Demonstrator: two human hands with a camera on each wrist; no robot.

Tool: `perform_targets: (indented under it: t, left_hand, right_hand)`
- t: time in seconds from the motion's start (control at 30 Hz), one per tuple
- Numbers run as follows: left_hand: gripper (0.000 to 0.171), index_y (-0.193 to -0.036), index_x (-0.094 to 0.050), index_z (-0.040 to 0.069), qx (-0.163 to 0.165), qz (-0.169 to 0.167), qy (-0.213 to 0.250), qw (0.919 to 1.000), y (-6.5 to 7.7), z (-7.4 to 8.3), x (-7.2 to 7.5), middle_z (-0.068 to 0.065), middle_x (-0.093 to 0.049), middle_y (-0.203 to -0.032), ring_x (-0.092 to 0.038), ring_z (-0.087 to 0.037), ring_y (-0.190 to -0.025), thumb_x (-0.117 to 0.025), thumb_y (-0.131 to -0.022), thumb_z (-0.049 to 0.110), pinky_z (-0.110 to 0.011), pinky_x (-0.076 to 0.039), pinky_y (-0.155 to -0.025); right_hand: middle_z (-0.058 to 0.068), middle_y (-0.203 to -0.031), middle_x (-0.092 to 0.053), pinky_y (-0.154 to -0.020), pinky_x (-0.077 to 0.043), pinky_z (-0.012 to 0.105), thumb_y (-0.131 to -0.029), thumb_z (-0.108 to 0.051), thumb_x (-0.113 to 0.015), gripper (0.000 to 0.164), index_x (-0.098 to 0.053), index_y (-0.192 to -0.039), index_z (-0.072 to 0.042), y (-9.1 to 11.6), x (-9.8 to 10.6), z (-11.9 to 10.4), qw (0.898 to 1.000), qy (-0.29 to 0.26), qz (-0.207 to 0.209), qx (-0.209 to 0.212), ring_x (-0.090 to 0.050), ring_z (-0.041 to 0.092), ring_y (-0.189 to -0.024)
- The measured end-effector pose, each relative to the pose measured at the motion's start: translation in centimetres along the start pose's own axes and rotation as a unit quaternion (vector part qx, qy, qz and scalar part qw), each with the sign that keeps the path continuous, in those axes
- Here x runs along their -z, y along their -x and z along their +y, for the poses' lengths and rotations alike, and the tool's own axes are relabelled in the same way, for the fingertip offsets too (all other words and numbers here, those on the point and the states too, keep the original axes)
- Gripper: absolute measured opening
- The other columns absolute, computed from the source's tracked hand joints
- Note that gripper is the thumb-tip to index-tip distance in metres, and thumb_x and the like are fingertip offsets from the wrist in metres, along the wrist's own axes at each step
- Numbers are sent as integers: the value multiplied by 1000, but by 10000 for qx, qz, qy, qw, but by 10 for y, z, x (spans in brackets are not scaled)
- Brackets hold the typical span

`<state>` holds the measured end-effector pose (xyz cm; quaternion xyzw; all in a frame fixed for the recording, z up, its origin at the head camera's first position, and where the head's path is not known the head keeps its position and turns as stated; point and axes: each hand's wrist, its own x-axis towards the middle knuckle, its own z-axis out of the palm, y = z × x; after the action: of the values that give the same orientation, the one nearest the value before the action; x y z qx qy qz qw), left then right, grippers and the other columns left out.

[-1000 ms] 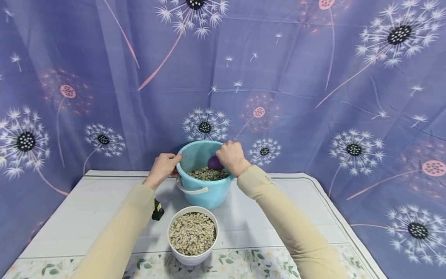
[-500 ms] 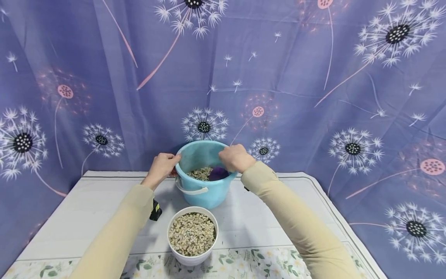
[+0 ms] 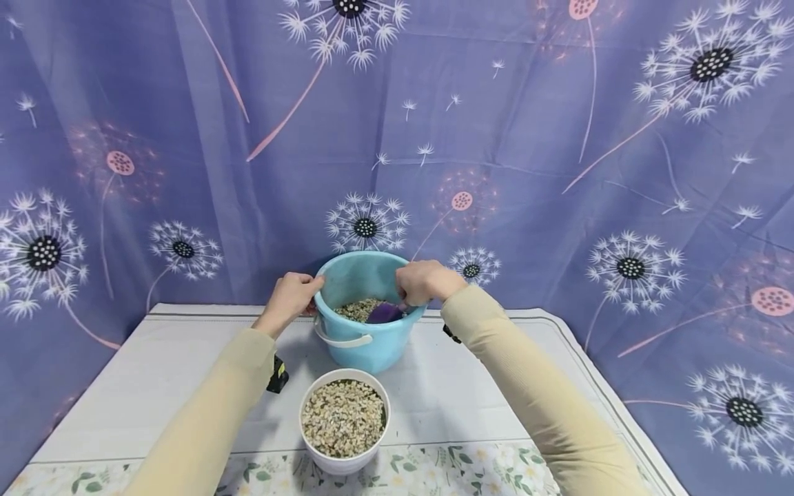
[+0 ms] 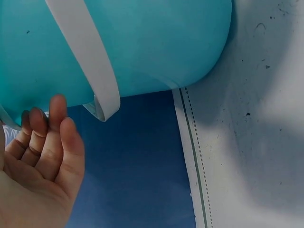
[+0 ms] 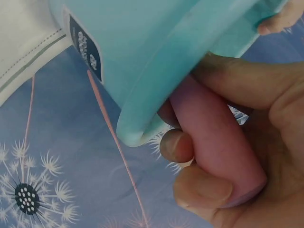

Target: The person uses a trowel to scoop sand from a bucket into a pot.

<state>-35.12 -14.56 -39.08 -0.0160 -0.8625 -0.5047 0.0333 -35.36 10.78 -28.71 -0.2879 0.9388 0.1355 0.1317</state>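
A light blue bucket (image 3: pixel 366 350) with a white handle stands toward the table's back, with a pale, pebbly granular mix (image 3: pixel 358 310) in its bottom. My left hand (image 3: pixel 289 300) pinches the bucket's left rim, and in the left wrist view its fingers (image 4: pixel 58 147) lie against the outside wall. At the right rim, my right hand (image 3: pixel 426 282) grips the pink handle (image 5: pixel 216 137) of a scoop, fingers and thumb curled round it. The scoop's purple blade (image 3: pixel 384 313) lies low inside the bucket, against the mix. How deep it sits is hidden.
In front of the bucket stands a white pot (image 3: pixel 341 463), filled nearly to its rim with the same kind of granules (image 3: pixel 343 419). A white table (image 3: pixel 496 386) carries both. Behind it hangs a purple dandelion-print curtain (image 3: pixel 509 207).
My right hand has moved right and lower at the bucket's rim, and the scoop's blade has dropped down into the mix. The left hand, bucket and pot have stayed in place.
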Motion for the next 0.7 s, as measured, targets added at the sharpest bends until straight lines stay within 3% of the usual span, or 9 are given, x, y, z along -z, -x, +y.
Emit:
perform_targets:
  t: [0.2,0.3,0.7]
  left_hand:
    - [39,-89,-69,2,56,17,-25,10000,-2,0,-2,-10,-65,-72,-64,-20,-64,-55,-99,37,-32,-57,-59]
    - [39,-94,-71,1,64,39,2,10000,-2,0,0,-11,-66,-72,-65,-20,-63,-55,-98,37,-33,-57,-60]
    - [40,-100,-71,1,89,-14,-48,9999,0,1,-2,-10,-67,-73,-65,-19,-63,-55,-99,37,-32,-57,-61]
  right_hand:
    - [-7,-77,-68,-69,-50,26,-88,-34,-74,18,-79,-84,-17,1,-2,8,9965,-659,-77,513,-57,12,-71]
    - [-6,-77,-70,-68,-50,25,-89,-33,-73,20,-80,-86,-15,1,-1,11,9947,-741,-40,714,-57,11,-71]
    - [-6,-74,-69,-66,-49,23,-89,-31,-73,19,-79,-85,-13,0,-3,16,9909,-980,-105,911,-56,10,-68]
